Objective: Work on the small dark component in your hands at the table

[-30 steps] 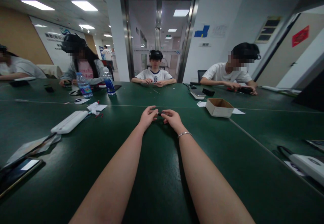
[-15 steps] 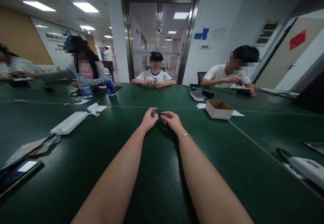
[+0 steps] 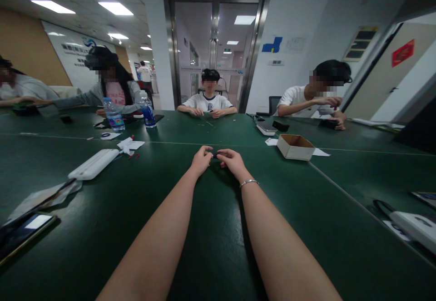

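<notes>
Between my two hands, just above the green table [image 3: 218,228], is a small dark object [image 3: 214,156] with a shiny part; it is too small and covered to name. My left hand [image 3: 202,160] pinches its left end between thumb and fingers. From the other side, my right hand [image 3: 232,160] has its fingers closed on the right end, with a bracelet [image 3: 249,182] at the wrist. Fingers hide most of the object.
To the left lie a white power-bank-like case [image 3: 93,164], scraps of white paper [image 3: 131,145] and a phone [image 3: 25,235]. Two bottles [image 3: 148,114] stand farther back. An open box [image 3: 295,147] sits at right. Several people work around the table.
My hands stay nearly in place; less of the object's silvery part shows beside my left fingers. The person at the right has raised a hand slightly.
</notes>
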`<state>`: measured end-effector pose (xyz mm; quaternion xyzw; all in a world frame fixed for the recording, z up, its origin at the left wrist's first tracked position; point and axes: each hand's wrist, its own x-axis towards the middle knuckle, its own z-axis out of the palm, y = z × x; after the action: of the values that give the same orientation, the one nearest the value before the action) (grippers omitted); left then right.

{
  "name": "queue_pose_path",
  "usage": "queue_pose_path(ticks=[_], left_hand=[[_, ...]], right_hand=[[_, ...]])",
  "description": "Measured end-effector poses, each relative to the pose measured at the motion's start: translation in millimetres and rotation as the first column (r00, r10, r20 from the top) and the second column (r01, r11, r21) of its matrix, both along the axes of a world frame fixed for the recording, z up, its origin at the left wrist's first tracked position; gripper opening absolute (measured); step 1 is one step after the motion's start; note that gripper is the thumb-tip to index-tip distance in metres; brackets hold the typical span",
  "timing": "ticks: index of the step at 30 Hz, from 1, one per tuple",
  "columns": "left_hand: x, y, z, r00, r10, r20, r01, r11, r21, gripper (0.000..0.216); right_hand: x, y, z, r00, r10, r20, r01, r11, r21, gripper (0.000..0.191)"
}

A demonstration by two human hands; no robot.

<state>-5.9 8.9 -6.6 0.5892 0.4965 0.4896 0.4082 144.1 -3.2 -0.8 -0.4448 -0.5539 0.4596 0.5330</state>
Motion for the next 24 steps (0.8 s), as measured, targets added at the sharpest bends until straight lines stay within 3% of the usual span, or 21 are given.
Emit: queue_pose_path(ticks=[7, 15, 24], left_hand=[[-0.5, 1.4, -4.1, 0.999, -0.012, -0.040, 0.014, 0.999, 0.049, 0.024], [2.8, 4.0, -5.8, 1.000, 0.010, -0.024, -0.009, 1.000, 0.022, 0.034], [3.5, 1.7, -2.3, 0.999, 0.013, -0.043, -0.013, 1.000, -0.016, 0.027]], right_hand=[[-0.7, -1.6, 1.7, 1.000, -0.005, -0.009, 0.005, 1.000, 0.001, 0.027], [0.0, 2.5, -0.3, 1.000, -0.009, -0.007, 0.009, 1.000, -0.009, 0.027], [1.3, 3.4, 0.5, 1.000, 0.005, -0.017, -0.005, 1.000, -0.009, 0.026]])
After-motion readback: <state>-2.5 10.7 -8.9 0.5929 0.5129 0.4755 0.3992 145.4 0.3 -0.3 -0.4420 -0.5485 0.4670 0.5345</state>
